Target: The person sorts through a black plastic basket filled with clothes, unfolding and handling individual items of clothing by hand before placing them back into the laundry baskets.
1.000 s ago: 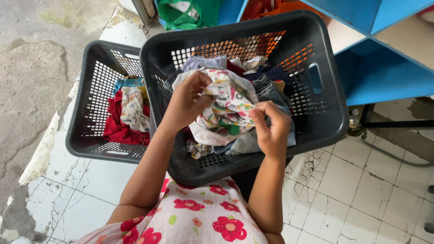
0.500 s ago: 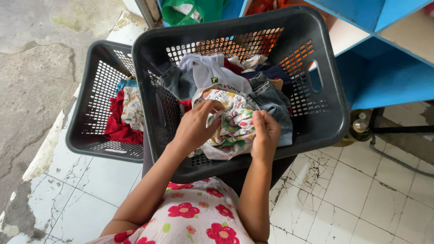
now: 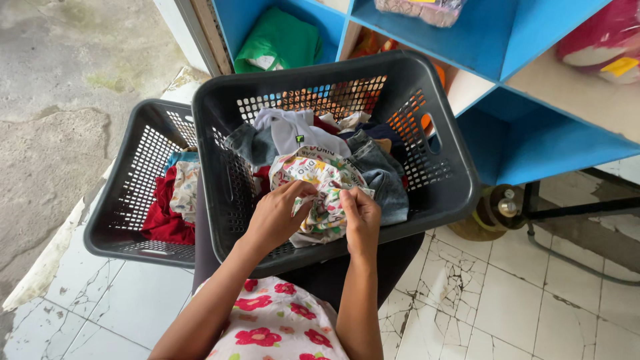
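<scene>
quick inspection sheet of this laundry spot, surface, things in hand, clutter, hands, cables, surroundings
surface: cracked white floor tiles, bare concrete beyond at left.
job's things: colourful printed garment atop the clothes in the large dark basket.
clutter: second dark basket at left holding a red cloth and patterned pieces.
grippers: left hand and right hand both pinch the printed garment.
cables: nothing seen.
surroundings: blue shelf unit behind, with green fabric in one compartment; a greenish cylinder under it.
</scene>
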